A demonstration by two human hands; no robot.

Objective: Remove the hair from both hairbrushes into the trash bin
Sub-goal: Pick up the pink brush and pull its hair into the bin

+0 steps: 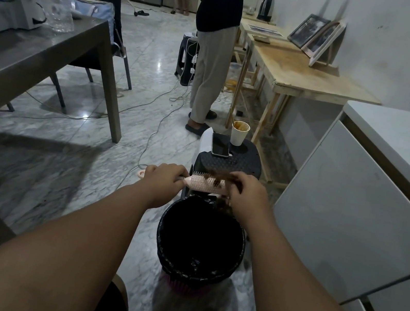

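Observation:
A pink hairbrush (200, 183) is held level just above the far rim of the trash bin (167, 257), which has a black liner. My left hand (164, 181) grips the brush's handle, whose pink end sticks out to the left. My right hand (247, 196) pinches a clump of brown hair (223, 178) at the brush's right end, and more brown hair hangs below that hand over the bin's rim. A second hairbrush, white (206, 139), lies on the black stool (235, 163) behind the bin.
On the stool also sit a phone (220, 145) and a paper cup (239, 133). A person stands beyond it (213, 48). A grey table (53, 48) is at left, a wooden bench (307, 69) and white cabinet (368, 196) at right. Cables cross the marble floor.

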